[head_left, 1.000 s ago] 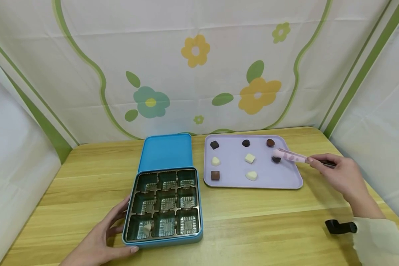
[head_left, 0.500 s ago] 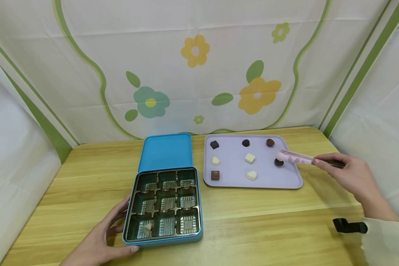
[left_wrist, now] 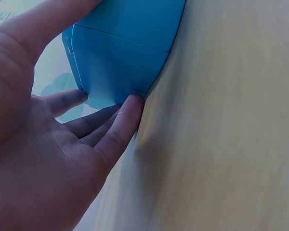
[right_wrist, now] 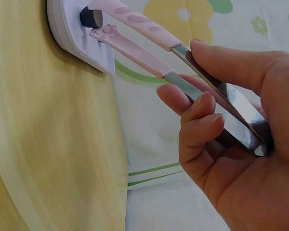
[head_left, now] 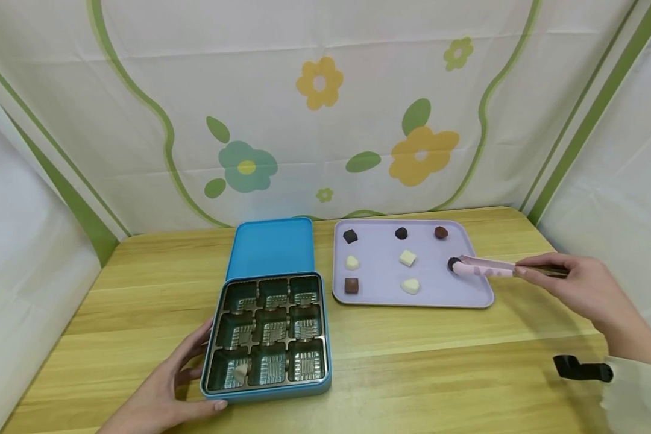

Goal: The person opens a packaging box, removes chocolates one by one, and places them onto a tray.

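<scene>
My right hand (head_left: 591, 292) holds a pair of metal tongs (right_wrist: 139, 53) with pink spotted tips, thumb on one arm and fingers on the other. The tips stand slightly apart, right at a dark chocolate (head_left: 454, 264) on the right part of a lilac tray (head_left: 380, 298). My left hand (head_left: 168, 386) rests against the near left corner of a blue tin (head_left: 271, 395), fingers along its left side and thumb at the front. In the left wrist view, its extended fingers (left_wrist: 123, 122) touch the tin's wall. Inside the tin is a brown divided insert (head_left: 271, 331).
Other chocolates, such as a brown square (head_left: 351, 286), a white heart-like piece (head_left: 410, 286) and a round brown piece (head_left: 440, 232), lie spread on the tray. A pale piece (head_left: 241, 375) sits in the insert's front left compartment. The blue lid (head_left: 272, 250) lies behind the tin.
My right hand has moved right and slightly toward me with the tongs, their tips now lower beside the dark chocolate, which has shifted slightly right. The left hand and tin stay put.
</scene>
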Tool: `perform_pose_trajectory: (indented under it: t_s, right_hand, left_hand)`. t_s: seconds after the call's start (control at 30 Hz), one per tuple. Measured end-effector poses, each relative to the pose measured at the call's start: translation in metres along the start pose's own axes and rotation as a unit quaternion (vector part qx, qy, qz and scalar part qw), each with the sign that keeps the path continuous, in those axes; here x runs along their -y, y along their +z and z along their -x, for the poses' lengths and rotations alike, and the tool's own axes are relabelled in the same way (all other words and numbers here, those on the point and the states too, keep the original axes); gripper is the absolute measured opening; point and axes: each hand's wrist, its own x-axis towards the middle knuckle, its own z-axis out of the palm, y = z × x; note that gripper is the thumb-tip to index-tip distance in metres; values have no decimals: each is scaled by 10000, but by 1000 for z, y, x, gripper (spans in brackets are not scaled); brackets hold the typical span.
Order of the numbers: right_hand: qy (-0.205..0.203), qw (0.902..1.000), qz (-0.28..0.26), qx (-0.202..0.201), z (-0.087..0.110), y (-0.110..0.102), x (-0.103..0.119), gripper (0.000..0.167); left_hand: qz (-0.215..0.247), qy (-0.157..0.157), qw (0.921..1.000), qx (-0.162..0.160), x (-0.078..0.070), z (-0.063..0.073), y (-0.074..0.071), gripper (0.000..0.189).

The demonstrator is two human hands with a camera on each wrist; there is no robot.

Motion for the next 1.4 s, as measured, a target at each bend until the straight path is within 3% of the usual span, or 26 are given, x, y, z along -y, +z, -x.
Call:
perform_pose_trajectory:
  t_s: [0.27,0.6,0.9,1.13,1.4]
  right_hand:
    - [-220,9996,-117,-151,-3,9,4,45]
    - [-109,9997,-44,-216,-7,13,8,48]
    - [-36,9983,-401,-411,-3,10,14,48]
    - [-287,9929,-956,-647,2,27,45,43]
    - [-877,9849,-1481,-159,15,63,105,34]
  left_hand:
    - [-2,-15,10000,-7,1,0,1,119]
    - [-14,63,10000,-46,2,0,3,119]
    - [-70,56,9999,-80,3,0,3,119]
    - [-41,35,10000,-31,3,0,2,119]
    - [-47,116,9999,-8,2,0,1,119]
